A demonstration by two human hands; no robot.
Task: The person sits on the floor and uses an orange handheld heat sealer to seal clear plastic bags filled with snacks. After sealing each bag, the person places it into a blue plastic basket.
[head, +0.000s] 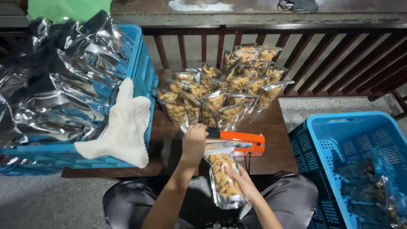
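Taking the orange sealer (237, 140) on the wooden surface (275, 127) as landmark: far to its left a blue crate (140, 63) is holding silver bags (55, 80), with a white cloth (125, 125) hanging over its rim. The left hand (194, 142) is pressing down on the sealer's near end, its grip wrapped closed around the handle. Just below the sealer, the right hand (242, 183) is holding a clear pouch of nuts (223, 178), long axis pointing up into the sealer's bar. Behind the sealer, filled pouches (224, 89) are standing clustered; to its right another blue crate (339, 140) is sitting.
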